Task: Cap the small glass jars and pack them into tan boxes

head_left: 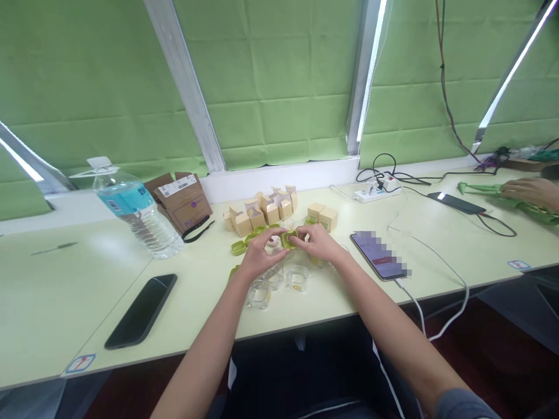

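Note:
My left hand (pixel 261 254) and my right hand (pixel 318 242) meet over the pale table, both pinching a small green lid (pixel 288 238) between their fingertips. Just below the hands stand clear square jars (pixel 297 277), another clear jar (pixel 259 293) nearer me. More green lids (pixel 238 248) lie to the left of my left hand. Behind the hands sits a cluster of small tan cardboard boxes (pixel 262 215), some with open flaps.
A large water bottle (pixel 135 212) lies at left beside a brown carton (pixel 181 201). A dark phone (pixel 142 310) rests front left; a lit phone (pixel 379 255) with white cable right. A power strip (pixel 378 191) and another person's hand (pixel 530 191) are far right.

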Motion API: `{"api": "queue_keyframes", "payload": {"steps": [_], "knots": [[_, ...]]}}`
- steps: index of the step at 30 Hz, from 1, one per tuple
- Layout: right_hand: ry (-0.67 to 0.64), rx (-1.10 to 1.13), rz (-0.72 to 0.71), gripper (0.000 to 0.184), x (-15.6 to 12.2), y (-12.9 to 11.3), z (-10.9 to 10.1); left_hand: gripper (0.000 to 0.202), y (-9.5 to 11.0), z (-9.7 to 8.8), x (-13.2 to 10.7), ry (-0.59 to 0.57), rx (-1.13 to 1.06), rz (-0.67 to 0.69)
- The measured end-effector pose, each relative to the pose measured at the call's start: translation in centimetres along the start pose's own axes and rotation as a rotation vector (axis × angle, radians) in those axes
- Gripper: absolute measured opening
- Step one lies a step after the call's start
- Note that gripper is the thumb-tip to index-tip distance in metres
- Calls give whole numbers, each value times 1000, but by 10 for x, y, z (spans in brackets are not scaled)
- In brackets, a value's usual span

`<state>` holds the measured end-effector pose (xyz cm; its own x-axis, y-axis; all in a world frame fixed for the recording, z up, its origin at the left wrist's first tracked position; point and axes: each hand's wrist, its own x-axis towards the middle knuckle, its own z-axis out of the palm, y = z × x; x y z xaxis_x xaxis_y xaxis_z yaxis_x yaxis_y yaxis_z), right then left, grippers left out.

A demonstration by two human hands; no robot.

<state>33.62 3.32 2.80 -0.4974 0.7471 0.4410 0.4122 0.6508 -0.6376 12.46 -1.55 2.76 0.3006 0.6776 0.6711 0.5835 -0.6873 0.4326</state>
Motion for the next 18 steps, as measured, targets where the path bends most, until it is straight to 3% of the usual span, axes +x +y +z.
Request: {"api": "queue_keyframes", "payload": {"steps": [18], "knots": [[-62,67,9,35,-1,-1,0,42,0,0,-1,-8,-57,-17]]}}
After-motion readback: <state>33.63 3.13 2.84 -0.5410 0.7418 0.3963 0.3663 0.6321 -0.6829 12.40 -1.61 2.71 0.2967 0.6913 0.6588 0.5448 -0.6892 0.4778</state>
